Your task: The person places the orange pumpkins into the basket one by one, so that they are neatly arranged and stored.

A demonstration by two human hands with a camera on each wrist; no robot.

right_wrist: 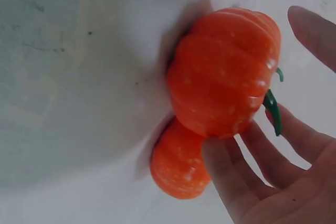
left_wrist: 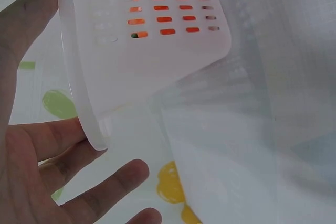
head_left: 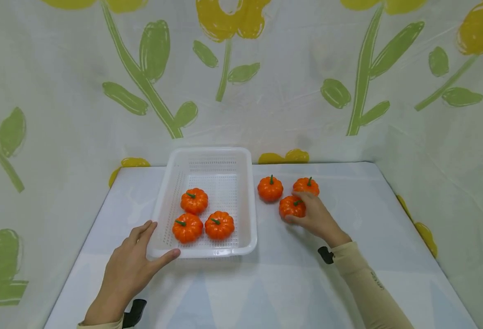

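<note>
Three orange toy pumpkins with green stems lie in the near half of a white perforated basket. My left hand is at the basket's near left corner, thumb on the front rim and fingers along the left rim; the left wrist view shows fingertips against the rim. My right hand is around the nearest pumpkin outside the basket. In the right wrist view its fingers touch this pumpkin, while the thumb stands a little apart from it.
Two more pumpkins stand on the white table, one just right of the basket and another behind my right hand. A flower-printed cloth hangs behind and at both sides of the table.
</note>
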